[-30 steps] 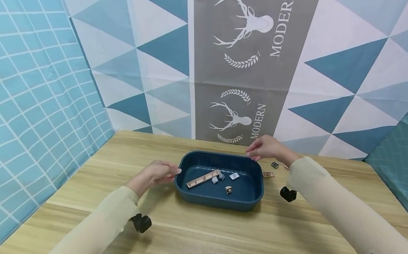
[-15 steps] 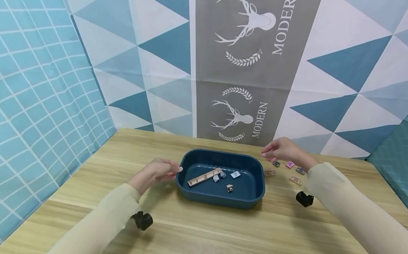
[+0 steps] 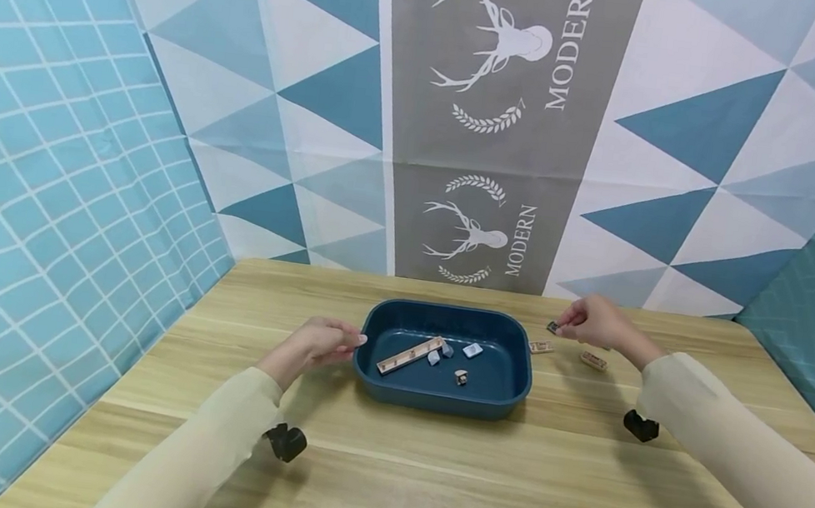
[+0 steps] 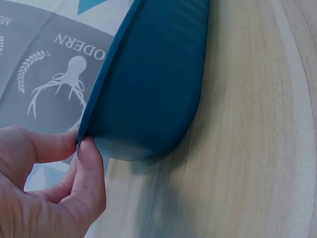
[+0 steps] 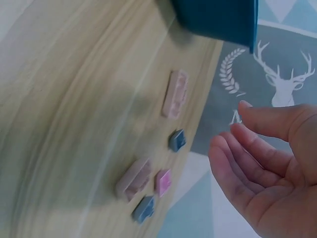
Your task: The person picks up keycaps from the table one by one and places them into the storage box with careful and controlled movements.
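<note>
My left hand (image 3: 322,341) pinches the left rim of a dark blue tray (image 3: 436,401) between thumb and fingers; the left wrist view shows this grip on the tray's edge (image 4: 106,59). To the right of the tray, my right hand (image 3: 594,321) is beside a small dark block (image 3: 553,328). In the right wrist view my right hand (image 5: 272,158) has thumb and fingers apart, with nothing visible between them. Near it on the table lie a dark blue block (image 5: 177,140), a bright pink one (image 5: 162,182) and a long pale pink piece (image 5: 176,94).
Inside the tray lie a long tan strip (image 3: 411,355), a white block (image 3: 472,350), a small tan piece (image 3: 461,377) and two greyish pieces. Another pinkish piece (image 3: 594,360) and a second dark blue block (image 5: 143,209) lie on the wooden table (image 3: 426,491). A patterned cloth hangs behind.
My right hand has moved from the tray's far right rim rightward, then down to the small blocks, covering some of them. My left hand stays on the tray's rim.
</note>
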`<state>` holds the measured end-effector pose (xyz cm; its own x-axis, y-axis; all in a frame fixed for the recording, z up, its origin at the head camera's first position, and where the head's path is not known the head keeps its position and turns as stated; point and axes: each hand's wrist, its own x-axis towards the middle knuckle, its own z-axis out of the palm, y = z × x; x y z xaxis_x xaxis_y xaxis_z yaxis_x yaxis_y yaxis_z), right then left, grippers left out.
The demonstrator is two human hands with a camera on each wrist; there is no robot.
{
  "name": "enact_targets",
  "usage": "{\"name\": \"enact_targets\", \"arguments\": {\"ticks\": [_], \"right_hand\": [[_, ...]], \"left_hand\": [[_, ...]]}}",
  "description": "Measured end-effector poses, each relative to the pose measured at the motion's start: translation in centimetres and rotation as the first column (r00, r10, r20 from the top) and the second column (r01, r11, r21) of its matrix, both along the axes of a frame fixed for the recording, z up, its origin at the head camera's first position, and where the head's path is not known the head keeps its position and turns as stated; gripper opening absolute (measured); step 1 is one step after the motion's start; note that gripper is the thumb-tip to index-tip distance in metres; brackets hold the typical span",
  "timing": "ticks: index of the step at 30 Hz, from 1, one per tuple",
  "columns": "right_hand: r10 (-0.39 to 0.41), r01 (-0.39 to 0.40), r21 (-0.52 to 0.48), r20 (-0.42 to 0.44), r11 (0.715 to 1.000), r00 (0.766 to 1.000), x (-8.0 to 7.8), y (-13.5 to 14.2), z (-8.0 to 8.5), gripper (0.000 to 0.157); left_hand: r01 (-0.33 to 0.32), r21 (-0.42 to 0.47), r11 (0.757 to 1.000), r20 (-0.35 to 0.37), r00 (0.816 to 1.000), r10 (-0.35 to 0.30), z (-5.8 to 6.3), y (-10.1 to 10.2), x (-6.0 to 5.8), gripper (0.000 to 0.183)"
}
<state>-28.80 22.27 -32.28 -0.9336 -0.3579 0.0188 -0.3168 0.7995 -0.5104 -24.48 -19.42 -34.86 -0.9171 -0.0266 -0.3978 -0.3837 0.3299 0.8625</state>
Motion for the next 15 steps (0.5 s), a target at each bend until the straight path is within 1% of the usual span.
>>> {"name": "enact_targets", "arguments": {"ticks": [2, 7, 10, 15], "right_hand": [[-0.008, 0.009, 0.026, -0.024, 1.000, 1.000, 0.1, 0.5, -0.3, 0.017], [-0.021, 0.024, 0.049, -0.063, 0.999, 0.998, 0.2, 1.7, -0.7, 0.016], [-0.037, 0.041, 0.059, -0.064, 0.997, 0.997, 0.3, 2.5, -0.9, 0.016], [-0.041, 0.047, 0.080, -0.083, 0.996, 0.996, 0.3, 3.7, -1.4, 0.016]], "left_hand": [[0.001, -0.004, 1.000, -0.004, 1.000, -0.001, 0.0, 0.1, 0.0, 0.032], [-0.012, 0.002, 1.000, -0.009, 1.000, 0.012, 0.2, 0.3, 0.1, 0.031], [-0.024, -0.004, 1.000, -0.010, 1.000, 0.024, 0.2, 0.4, 0.1, 0.030], [-0.037, -0.008, 0.999, -0.010, 0.999, 0.037, 0.2, 0.4, 0.1, 0.028]]}}
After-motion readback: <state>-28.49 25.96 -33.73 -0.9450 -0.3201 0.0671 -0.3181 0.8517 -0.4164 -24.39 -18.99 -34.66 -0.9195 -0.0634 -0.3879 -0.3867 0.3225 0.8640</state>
